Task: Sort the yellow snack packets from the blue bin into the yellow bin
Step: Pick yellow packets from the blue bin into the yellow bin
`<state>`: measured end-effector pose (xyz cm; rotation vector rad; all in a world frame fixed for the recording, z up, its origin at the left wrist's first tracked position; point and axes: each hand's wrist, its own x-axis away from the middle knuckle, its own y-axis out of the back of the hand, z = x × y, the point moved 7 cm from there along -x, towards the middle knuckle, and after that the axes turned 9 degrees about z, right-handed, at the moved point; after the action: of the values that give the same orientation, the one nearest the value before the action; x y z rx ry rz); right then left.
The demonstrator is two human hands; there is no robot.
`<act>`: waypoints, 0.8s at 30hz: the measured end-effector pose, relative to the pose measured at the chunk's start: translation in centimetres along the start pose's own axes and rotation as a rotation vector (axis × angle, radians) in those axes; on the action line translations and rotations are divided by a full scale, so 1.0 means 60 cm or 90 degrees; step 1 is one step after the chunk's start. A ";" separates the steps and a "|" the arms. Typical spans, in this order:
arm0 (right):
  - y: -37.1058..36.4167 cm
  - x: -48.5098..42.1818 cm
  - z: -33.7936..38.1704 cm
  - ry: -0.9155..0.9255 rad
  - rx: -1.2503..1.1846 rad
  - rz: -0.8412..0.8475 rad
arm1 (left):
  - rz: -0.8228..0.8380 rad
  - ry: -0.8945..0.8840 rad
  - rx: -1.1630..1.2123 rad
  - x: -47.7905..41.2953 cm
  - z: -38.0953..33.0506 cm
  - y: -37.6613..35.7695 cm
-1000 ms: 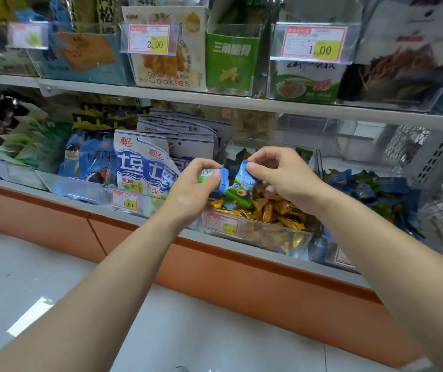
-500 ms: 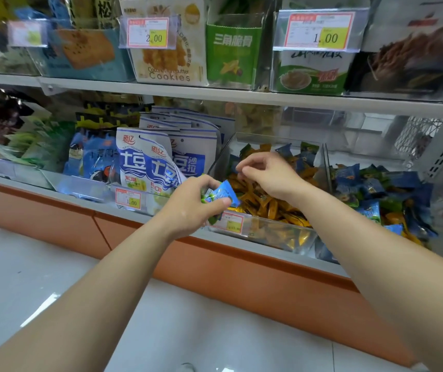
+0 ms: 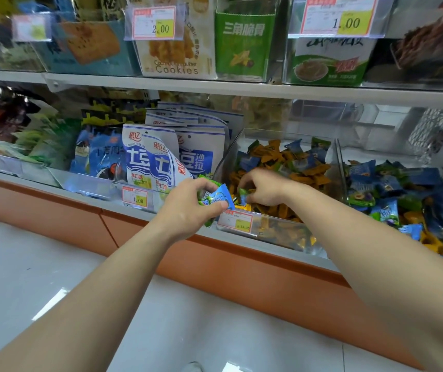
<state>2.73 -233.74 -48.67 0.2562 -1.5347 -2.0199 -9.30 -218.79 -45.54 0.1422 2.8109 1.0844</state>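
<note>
Blue crinkly packets (image 3: pixel 216 198) in left grip (image 3: pixel 188 208); right grip (image 3: pixel 263 189) pinches green packet (image 3: pixel 243 195).

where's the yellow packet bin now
Head view, middle of the lower shelf: the yellow bin sits between the white-and-blue bags at left and the blue bin at right, with the right hand inside.

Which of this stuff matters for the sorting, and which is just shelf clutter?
Job: left hand gripping small packets; right hand pinching a green packet; yellow packets; blue packets.
Clutter: cookie box; green box; white-and-blue bags; price tag.
</note>
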 end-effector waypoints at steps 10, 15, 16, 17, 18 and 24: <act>0.086 0.172 -0.018 -0.013 -0.500 -0.244 | -0.061 -0.016 0.154 -0.014 -0.065 -0.016; 0.066 0.289 -0.039 -0.026 -0.765 -0.279 | -0.048 -0.113 0.145 -0.027 -0.171 -0.089; 0.065 0.305 -0.048 -0.031 -0.812 -0.281 | -0.050 -0.138 0.141 -0.027 -0.195 -0.107; 0.066 0.320 -0.059 -0.035 -0.849 -0.285 | -0.049 -0.160 0.140 -0.028 -0.218 -0.126; 0.071 0.334 -0.074 -0.041 -0.861 -0.301 | -0.043 -0.179 0.142 -0.029 -0.239 -0.145; 0.094 0.412 -0.194 -0.092 -0.804 -0.378 | 0.038 -0.226 0.122 -0.076 -0.322 -0.256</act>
<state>-9.83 -257.83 -42.45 0.0333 0.0229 -3.0739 -8.37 -243.50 -41.29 0.3963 2.5920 0.7131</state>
